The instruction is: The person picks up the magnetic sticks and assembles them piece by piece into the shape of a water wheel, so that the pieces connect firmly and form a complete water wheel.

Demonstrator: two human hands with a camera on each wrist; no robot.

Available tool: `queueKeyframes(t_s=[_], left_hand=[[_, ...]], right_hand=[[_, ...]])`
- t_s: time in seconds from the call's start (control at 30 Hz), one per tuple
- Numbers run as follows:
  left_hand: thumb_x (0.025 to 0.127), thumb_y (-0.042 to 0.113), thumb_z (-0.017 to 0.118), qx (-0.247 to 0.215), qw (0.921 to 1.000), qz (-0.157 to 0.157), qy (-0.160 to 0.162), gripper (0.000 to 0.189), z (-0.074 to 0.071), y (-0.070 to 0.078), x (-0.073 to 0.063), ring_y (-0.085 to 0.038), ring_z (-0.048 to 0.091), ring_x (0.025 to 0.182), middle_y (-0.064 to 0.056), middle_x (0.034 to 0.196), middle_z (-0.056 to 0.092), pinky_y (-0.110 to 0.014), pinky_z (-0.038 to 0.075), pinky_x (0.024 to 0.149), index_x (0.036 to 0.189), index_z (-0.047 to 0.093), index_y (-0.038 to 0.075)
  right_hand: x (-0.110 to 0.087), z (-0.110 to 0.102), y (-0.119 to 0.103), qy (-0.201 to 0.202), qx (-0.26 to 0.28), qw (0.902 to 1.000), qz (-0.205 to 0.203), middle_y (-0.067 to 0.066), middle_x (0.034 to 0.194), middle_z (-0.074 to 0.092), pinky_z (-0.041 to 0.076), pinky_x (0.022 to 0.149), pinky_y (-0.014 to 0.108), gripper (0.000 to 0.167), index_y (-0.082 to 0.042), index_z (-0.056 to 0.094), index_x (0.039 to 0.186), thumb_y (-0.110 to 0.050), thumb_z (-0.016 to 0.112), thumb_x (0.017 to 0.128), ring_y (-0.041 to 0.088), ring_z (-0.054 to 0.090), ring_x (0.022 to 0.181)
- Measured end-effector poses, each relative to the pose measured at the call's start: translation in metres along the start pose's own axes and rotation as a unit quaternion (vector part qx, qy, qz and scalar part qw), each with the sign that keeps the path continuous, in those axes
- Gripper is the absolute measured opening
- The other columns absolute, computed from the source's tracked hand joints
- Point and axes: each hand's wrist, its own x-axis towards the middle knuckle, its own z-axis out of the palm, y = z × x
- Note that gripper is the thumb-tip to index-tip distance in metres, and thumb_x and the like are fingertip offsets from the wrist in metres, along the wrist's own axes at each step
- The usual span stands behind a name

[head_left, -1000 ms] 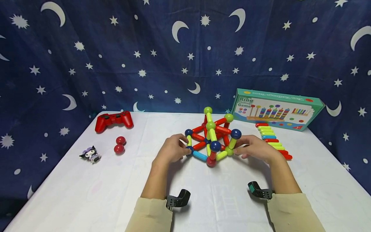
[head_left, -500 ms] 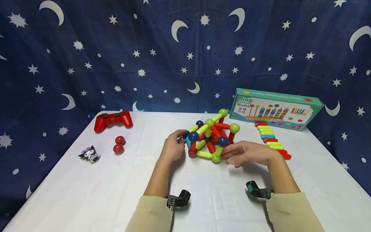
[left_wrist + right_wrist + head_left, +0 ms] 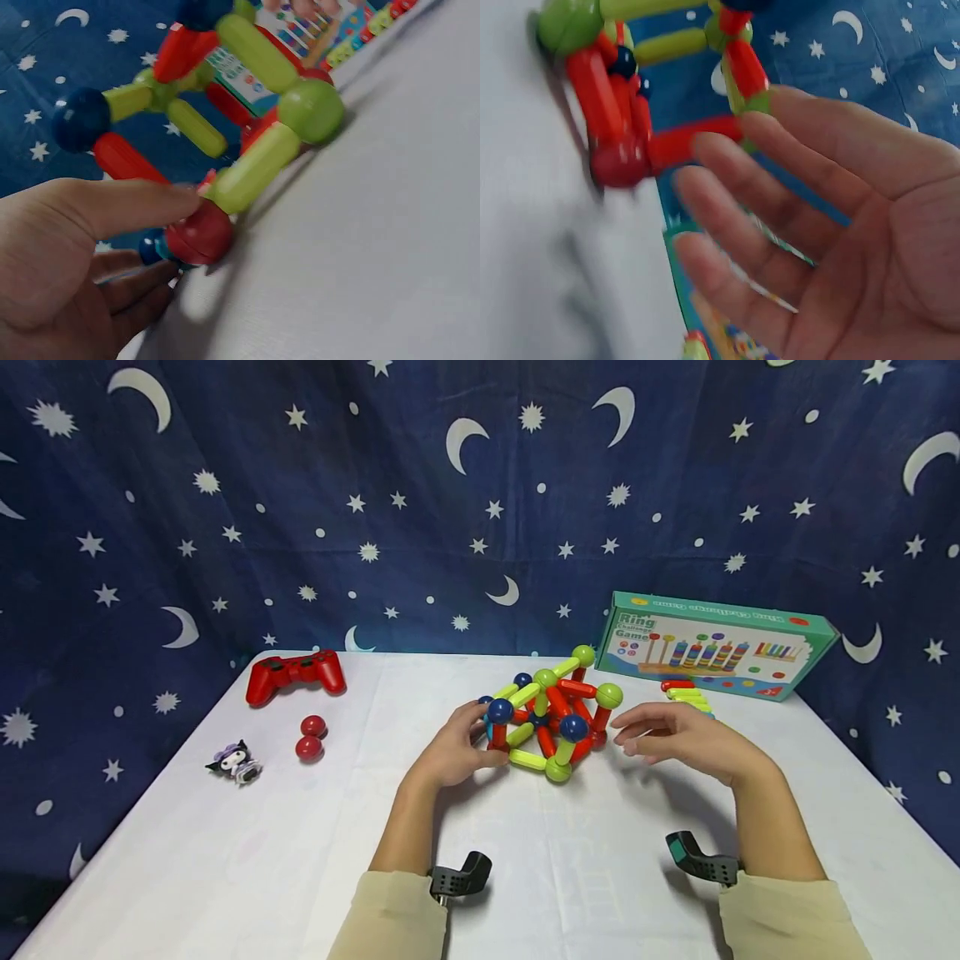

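Observation:
A magnetic stick-and-ball structure point(image 3: 558, 702) of red, yellow-green and blue sticks joined by coloured balls stands mid-table. My left hand point(image 3: 450, 753) holds its left corner. In the left wrist view the thumb point(image 3: 127, 206) lies against a red ball point(image 3: 199, 234), while the other fingers reach round behind, near a dark blue ball point(image 3: 150, 251). Just right of the structure, my right hand point(image 3: 686, 742) hovers with relaxed, spread fingers. The right wrist view has nothing in that hand point(image 3: 855, 240); a red corner ball point(image 3: 619, 161) of the structure sits beyond its fingertips.
At the back right stands a green game box point(image 3: 720, 643), with a row of loose sticks point(image 3: 686, 693) before it, partly hidden by my right hand. To the left lie a red game controller point(image 3: 296, 677), two red balls point(image 3: 311, 737) and a small figurine point(image 3: 235, 763).
The structure has turned clockwise as seen from above, its front red ball swinging left. My right hand has let go and drawn back to the right. My left thumb has come onto the front-left corner.

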Motion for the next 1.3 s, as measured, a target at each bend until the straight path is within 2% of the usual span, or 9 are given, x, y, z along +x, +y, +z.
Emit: queueKeyframes(t_s=[0.17,0.33,0.43,0.53,0.8,0.87,1.0,1.2,1.3], left_hand=[[0.085,0.012,0.082,-0.019,0.9996,0.001,0.023,0.064,0.002,-0.002,0.001,-0.039,0.048,0.145,-0.011,0.168,0.033,-0.059,0.033,0.121,0.145,0.059,0.015],[0.085,0.011,0.081,-0.033,0.9991,-0.007,0.024,0.057,0.006,-0.002,0.002,-0.038,0.049,0.145,-0.011,0.168,0.032,-0.058,0.035,0.121,0.139,0.064,0.012],[0.085,0.009,0.079,-0.040,0.9988,-0.007,0.026,0.053,0.007,-0.003,0.001,-0.040,0.050,0.144,-0.014,0.168,0.031,-0.058,0.035,0.120,0.136,0.066,0.010],[0.085,0.008,0.079,-0.043,0.9987,-0.009,0.028,0.051,0.008,-0.004,0.001,-0.040,0.050,0.143,-0.015,0.168,0.031,-0.057,0.036,0.120,0.135,0.067,0.010],[0.086,0.011,0.080,-0.041,0.9986,-0.003,0.033,0.049,0.007,-0.003,0.001,-0.040,0.051,0.143,-0.014,0.168,0.032,-0.057,0.038,0.119,0.133,0.068,0.010],[0.085,0.010,0.080,-0.044,0.9984,-0.006,0.033,0.048,0.007,-0.003,0.001,-0.039,0.051,0.143,-0.014,0.168,0.032,-0.055,0.038,0.119,0.133,0.068,0.010],[0.085,0.009,0.079,-0.042,0.9984,-0.007,0.037,0.043,0.007,-0.002,0.001,-0.039,0.051,0.142,-0.014,0.168,0.032,-0.053,0.038,0.120,0.127,0.071,0.008],[0.085,0.010,0.080,-0.031,0.9988,-0.004,0.038,0.022,0.006,-0.003,0.001,-0.040,0.055,0.139,-0.014,0.167,0.034,-0.050,0.040,0.119,0.106,0.075,0.005],[0.085,0.009,0.080,-0.031,0.9989,-0.001,0.036,0.020,0.007,-0.002,0.001,-0.041,0.055,0.138,-0.015,0.167,0.034,-0.049,0.041,0.119,0.103,0.075,0.004]], right_hand=[[-0.021,-0.019,0.011,0.089,-0.081,0.9926,0.018,0.016,0.120,0.071,0.059,0.078,0.031,0.046,0.000,0.062,0.136,-0.026,0.071,0.098,0.012,0.069,0.095],[-0.046,-0.044,0.036,0.136,-0.205,0.9664,0.074,0.020,0.114,0.072,0.057,0.070,0.033,0.039,0.002,0.068,0.126,-0.022,0.072,0.096,0.026,0.069,0.094],[-0.057,-0.056,0.049,0.135,-0.255,0.9504,0.115,0.028,0.115,0.069,0.057,0.070,0.038,0.036,0.004,0.068,0.122,-0.018,0.071,0.094,0.036,0.067,0.096],[-0.061,-0.060,0.057,0.110,-0.283,0.9425,0.139,0.030,0.114,0.067,0.058,0.071,0.044,0.034,0.003,0.070,0.120,-0.014,0.072,0.091,0.035,0.063,0.092],[-0.056,-0.054,0.070,0.092,-0.337,0.9284,0.125,0.027,0.105,0.068,0.055,0.079,0.056,0.031,0.004,0.072,0.112,-0.008,0.077,0.084,0.035,0.060,0.089],[-0.055,-0.053,0.071,0.090,-0.343,0.9268,0.124,0.023,0.101,0.068,0.054,0.079,0.057,0.032,0.004,0.072,0.112,-0.008,0.079,0.083,0.034,0.059,0.088],[-0.052,-0.049,0.072,0.067,-0.346,0.9274,0.126,0.012,0.091,0.065,0.053,0.073,0.046,0.032,0.003,0.070,0.110,-0.010,0.080,0.082,0.027,0.055,0.083],[-0.048,-0.035,0.064,0.025,-0.313,0.9393,0.139,0.004,0.088,0.062,0.048,0.070,0.035,0.024,-0.004,0.071,0.104,-0.018,0.080,0.086,0.022,0.053,0.082],[-0.047,-0.027,0.049,0.044,-0.301,0.9475,0.099,0.001,0.087,0.063,0.045,0.067,0.031,0.025,-0.006,0.072,0.105,-0.022,0.080,0.088,0.019,0.053,0.080]])
